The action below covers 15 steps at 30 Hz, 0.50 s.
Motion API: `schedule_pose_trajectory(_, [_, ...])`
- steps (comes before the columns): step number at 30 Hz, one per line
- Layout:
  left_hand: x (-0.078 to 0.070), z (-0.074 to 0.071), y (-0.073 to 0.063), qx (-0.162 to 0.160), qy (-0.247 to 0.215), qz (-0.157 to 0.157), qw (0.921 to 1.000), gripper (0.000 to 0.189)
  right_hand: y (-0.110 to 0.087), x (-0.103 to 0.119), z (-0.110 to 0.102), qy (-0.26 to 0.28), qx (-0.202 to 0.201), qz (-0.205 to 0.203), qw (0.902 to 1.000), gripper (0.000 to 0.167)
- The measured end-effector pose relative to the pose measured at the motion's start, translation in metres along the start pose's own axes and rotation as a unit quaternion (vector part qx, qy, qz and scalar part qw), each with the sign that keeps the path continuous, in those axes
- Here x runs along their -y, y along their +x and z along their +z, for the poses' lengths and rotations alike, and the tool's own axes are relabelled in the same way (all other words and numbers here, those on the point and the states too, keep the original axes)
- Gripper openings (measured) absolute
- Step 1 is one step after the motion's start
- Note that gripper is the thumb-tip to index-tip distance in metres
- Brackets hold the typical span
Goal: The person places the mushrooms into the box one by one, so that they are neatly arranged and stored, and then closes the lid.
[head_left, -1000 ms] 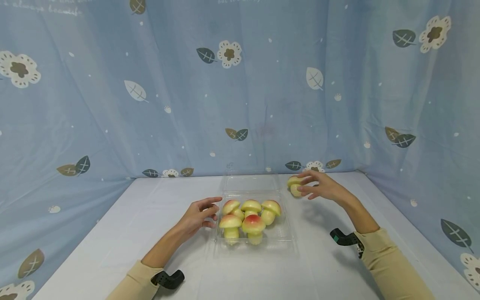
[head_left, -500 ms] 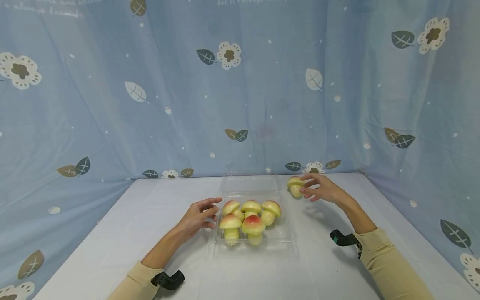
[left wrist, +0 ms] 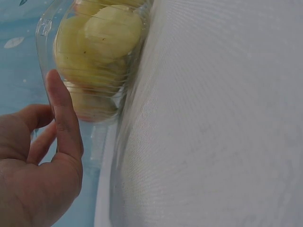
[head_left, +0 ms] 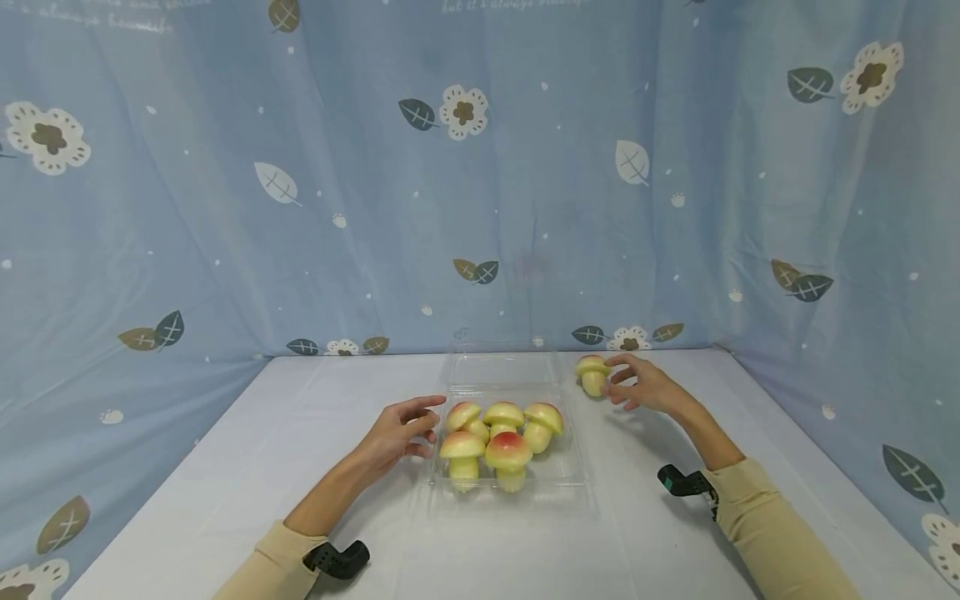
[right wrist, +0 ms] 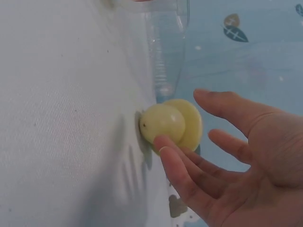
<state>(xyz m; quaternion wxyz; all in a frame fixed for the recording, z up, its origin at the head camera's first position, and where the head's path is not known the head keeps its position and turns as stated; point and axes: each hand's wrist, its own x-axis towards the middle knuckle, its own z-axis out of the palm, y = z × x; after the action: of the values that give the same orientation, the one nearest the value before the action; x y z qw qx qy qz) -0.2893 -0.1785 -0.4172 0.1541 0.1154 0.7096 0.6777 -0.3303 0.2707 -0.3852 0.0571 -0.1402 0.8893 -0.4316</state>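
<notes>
In the head view, a clear plastic clamshell box [head_left: 562, 471] lies with its lid raised at the back. Several yellow-green toy mushrooms [head_left: 508, 450] with red-tinged caps sit inside. Along the box's left rim, my left hand [head_left: 393, 433] rests its fingertips. The left wrist view has one finger [left wrist: 66, 118] of it lying against the clear rim. To the right of the lid, a single toy mushroom [head_left: 593, 377] stands on the table, cap up. Beside its right side is my right hand [head_left: 643, 385], fingers spread and loosely bent, palm towards the mushroom.
A white cloth [head_left: 330, 379] covers the table. Behind and along both sides hangs a blue curtain [head_left: 525, 192] with leaves and flowers, close to the table's back edge. The raised transparent lid [head_left: 502, 367] stands near that curtain.
My right hand has drawn back slightly to the right, showing more of the lone toy mushroom. The left hand and the box keep their places; the head view has shifted a little.
</notes>
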Motion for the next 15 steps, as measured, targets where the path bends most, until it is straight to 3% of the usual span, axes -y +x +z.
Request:
schedule_pose_trajectory(6, [0.000, 0.000, 0.000, 0.000, 0.000, 0.000, 1.0000, 0.054, 0.003, 0.002, 0.003, 0.000, -0.016, 0.009, 0.9998, 0.072])
schedule_pose_trajectory(15, [0.001, 0.001, 0.000, -0.004, 0.001, 0.002, 1.0000, 0.055, 0.014, 0.004, 0.011, -0.051, -0.040, 0.028, 0.9975, 0.068])
